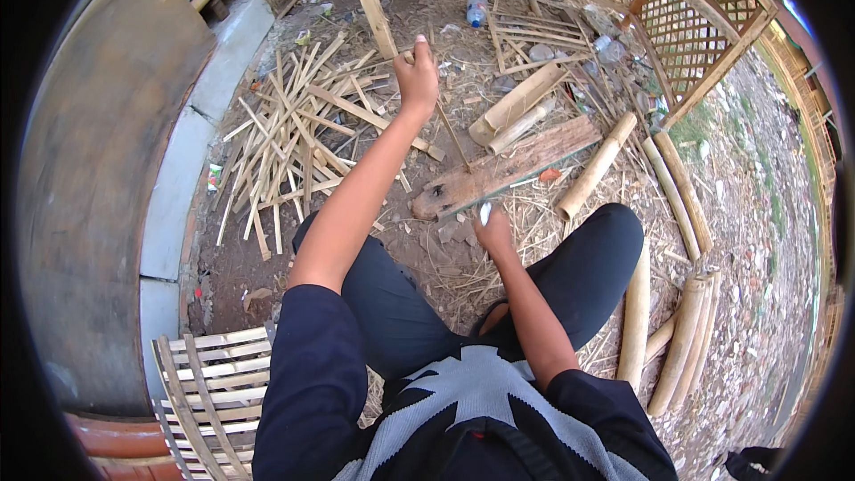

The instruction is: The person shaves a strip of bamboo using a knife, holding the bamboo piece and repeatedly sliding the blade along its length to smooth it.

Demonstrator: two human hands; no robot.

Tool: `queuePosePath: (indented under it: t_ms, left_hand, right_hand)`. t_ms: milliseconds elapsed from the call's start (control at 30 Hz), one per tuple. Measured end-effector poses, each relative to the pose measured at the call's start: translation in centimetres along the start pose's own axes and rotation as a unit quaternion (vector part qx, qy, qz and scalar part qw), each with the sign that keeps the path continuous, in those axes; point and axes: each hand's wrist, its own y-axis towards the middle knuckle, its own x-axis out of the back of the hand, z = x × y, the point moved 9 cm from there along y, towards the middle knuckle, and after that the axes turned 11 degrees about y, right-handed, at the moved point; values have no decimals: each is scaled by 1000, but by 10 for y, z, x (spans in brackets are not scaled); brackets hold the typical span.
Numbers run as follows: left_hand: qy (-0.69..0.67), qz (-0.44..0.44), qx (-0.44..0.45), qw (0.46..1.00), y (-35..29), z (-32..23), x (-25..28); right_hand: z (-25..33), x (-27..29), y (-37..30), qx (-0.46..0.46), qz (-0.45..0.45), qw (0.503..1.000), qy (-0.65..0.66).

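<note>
The left hand (417, 80), raised ahead of the person, has its fingers curled around a thin bamboo stick (452, 136), which slants down to the weathered wooden plank (525, 158) lying on the ground between and beyond the knees. Near the plank's close edge, the right hand (494, 233) is curled with its fingers drawn in at a small white-ended object (484, 213), too small to identify. A heap of split bamboo strips (298, 125) lies to the left, and a cut bamboo pole (597, 165) to the plank's right.

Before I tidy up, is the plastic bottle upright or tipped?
Tipped: the bottle lies on its side, blue cap toward the camera.
</note>
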Motion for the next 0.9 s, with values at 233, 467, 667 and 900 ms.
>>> queuePosePath:
  t_ms: [233,467,667,900]
  left_hand:
    - [5,-9,-14,1000,10,8,15]
    - [-4,4,1,1000,2,6,12]
    - [-35,-36,38,998,7,14,20]
    - [-64,-22,44,997,11,21,23]
  right_hand:
    - [48,26,2,0,-10,998,68]
    - [95,57,-2,111,-108,971,183]
    - [-55,-21,-14,-96,35,993,-58]
    - [-9,4,0,-102,-28,994,41]
